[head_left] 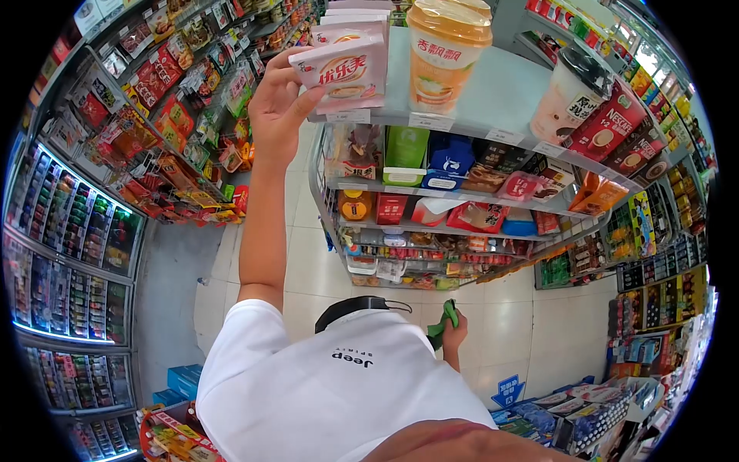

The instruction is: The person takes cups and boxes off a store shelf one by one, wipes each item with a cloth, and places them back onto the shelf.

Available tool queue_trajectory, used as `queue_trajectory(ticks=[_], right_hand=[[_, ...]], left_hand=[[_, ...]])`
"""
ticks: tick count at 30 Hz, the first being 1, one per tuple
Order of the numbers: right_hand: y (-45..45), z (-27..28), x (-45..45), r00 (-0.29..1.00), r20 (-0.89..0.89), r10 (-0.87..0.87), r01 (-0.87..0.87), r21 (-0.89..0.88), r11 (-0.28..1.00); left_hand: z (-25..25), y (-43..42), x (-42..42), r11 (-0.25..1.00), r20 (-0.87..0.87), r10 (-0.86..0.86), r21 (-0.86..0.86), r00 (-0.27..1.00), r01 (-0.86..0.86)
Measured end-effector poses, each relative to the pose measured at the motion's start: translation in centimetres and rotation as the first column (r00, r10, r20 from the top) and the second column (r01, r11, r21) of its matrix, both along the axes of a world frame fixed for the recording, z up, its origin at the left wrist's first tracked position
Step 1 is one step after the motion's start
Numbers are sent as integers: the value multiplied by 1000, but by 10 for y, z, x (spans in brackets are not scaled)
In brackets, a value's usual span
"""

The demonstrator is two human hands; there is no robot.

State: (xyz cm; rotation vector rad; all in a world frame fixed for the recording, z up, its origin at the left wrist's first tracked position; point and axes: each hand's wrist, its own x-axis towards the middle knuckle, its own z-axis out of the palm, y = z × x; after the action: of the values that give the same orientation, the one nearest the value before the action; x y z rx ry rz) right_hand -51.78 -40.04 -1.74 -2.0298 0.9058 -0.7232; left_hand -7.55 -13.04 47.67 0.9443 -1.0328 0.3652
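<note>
High at the shelf's left end, my left hand grips a pink drink-mix packet between thumb and fingers. More pink packets stand in a row behind it, partly hidden by it. Just right of them is an orange-lidded paper drink cup with a second lid showing behind. Down at my right side, my right hand is closed around a green cloth, which hangs out between the fingers.
On the same top shelf are a black-lidded cup and red Nescafe boxes. Lower tiers carry boxes and bags. Hanging snack packs and lit drink coolers line the left. Stacked goods sit at lower right.
</note>
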Motion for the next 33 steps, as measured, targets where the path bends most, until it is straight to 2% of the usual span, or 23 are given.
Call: queue_trajectory(ticks=[2, 5, 9, 16, 20, 21, 24, 25, 28, 29, 32, 33], right_hand=[[-3, -2, -1, 1000, -14, -9, 9, 12, 1000], [-3, 3, 3, 1000, -1, -14, 14, 17, 1000], [-1, 3, 4, 1000, -5, -16, 16, 61, 998], [1, -6, -1, 1000, -23, -15, 16, 54, 998], [0, -6, -5, 1000, -14, -18, 19, 52, 998], [0, -5, -6, 1000, -14, -20, 20, 51, 998], [-2, -2, -7, 998, -54, -35, 36, 30, 999], [-2, -1, -8, 998, -52, -34, 36, 29, 999], [1, 1, -7, 999, -40, -34, 36, 42, 998], [1, 1, -8, 999, -40, -34, 36, 57, 998], [3, 2, -9, 998, -45, -33, 36, 58, 998], [2, -1, -12, 998, -50, -30, 33, 51, 998]], left_hand=[[-6, 3, 2, 1000, -57, 10, 4, 998, -9], [-7, 5, -1, 998, -68, -67, -25, 995, 65], [-16, 4, 4, 962, -101, -200, -209, 975, 175], [-7, -5, -2, 969, -133, -126, -227, 983, 94], [10, -18, -9, 973, -141, 53, -218, 989, -83], [14, -20, -9, 971, -134, 174, -141, 976, -192], [17, -20, -7, 959, -173, 283, 75, 944, -273], [19, -22, -16, 961, -200, 275, 85, 940, -263], [17, -17, -17, 872, -9, 460, 195, 888, -449], [14, -13, -17, 821, -6, 527, 261, 850, -508], [15, -10, -22, 907, -160, 395, 223, 905, -357], [19, -10, -27, 909, -174, 379, 256, 909, -330]])
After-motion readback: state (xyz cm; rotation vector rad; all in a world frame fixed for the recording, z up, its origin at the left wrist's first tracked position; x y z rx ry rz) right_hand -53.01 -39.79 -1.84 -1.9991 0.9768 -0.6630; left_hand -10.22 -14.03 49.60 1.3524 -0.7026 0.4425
